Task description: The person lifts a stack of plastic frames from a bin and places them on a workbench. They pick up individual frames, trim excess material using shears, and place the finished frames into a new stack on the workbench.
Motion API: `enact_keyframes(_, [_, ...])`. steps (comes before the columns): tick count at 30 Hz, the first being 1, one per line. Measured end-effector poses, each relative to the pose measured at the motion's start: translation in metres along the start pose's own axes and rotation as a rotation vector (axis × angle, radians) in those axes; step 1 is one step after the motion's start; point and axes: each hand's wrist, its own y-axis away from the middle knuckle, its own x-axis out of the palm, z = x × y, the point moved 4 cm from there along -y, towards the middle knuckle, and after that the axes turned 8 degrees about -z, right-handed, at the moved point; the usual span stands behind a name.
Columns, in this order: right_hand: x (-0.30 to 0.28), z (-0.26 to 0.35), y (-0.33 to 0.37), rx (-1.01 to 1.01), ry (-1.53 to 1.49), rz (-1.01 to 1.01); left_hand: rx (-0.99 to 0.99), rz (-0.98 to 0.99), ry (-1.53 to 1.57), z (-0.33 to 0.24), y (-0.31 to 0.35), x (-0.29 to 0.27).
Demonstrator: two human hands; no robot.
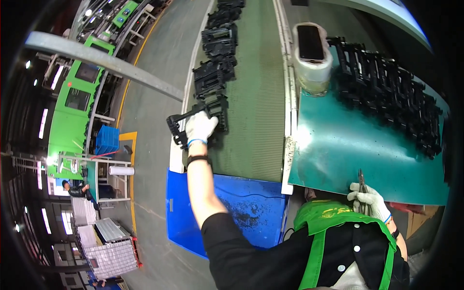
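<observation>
My left hand (200, 126), in a white glove, reaches out over the conveyor belt (256, 111) and is closed on a black plastic frame (177, 129) at the belt's left edge. Another black plastic part (221, 112) lies right behind that hand, partly covered by it. Close to my body, my gloved right hand (371, 200) is wrapped round a pair of pliers (361, 181), jaws pointing away from me, beside the near edge of the green table (348, 150).
More black parts (212, 75) line the belt's left side. A blue bin (251, 203) stands below the belt's near end. On the table are rows of black parts (386, 92) and a wrapped roll (311, 72) with a phone (310, 42) on top. A metal rail (111, 65) crosses the left.
</observation>
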Motion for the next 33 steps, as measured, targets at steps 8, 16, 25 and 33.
enact_keyframes(8, [-0.009,-0.035,-0.046,0.042,-0.018,0.143,0.0,-0.095,0.022,0.001,0.007,0.049])
enact_keyframes(16, [0.034,0.025,-0.051,-0.048,0.275,0.275,-0.224,-0.05,0.099,-0.003,0.164,-0.017])
enact_keyframes(25, [0.078,0.03,-0.04,-0.217,0.477,0.634,-0.291,-0.098,0.807,-0.145,0.332,-0.023])
enact_keyframes(33, [-0.007,0.032,-0.064,-1.238,0.736,0.497,-0.085,0.142,1.047,-0.294,0.354,0.007])
